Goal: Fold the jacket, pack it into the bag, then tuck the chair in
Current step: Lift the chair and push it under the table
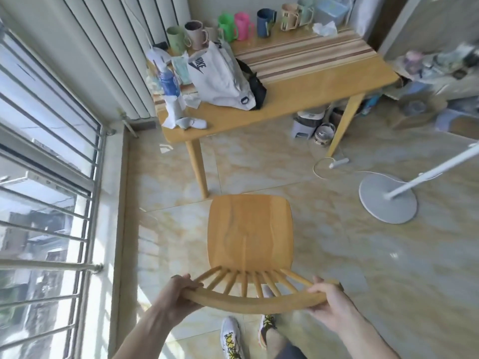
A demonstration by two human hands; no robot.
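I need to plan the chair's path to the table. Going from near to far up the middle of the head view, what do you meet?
Shoes → hands, left hand and right hand, gripping the chair's back rail → chair seat → bare floor tiles → table → white bag → row of mugs.

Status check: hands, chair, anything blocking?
Left hand, right hand gripping chair top rail. Chair short of table. Floor between bare.

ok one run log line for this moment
step: tuck chair | left hand: gripping chair top rail | right hand: gripping top rail | chair: short of table | bag: on table
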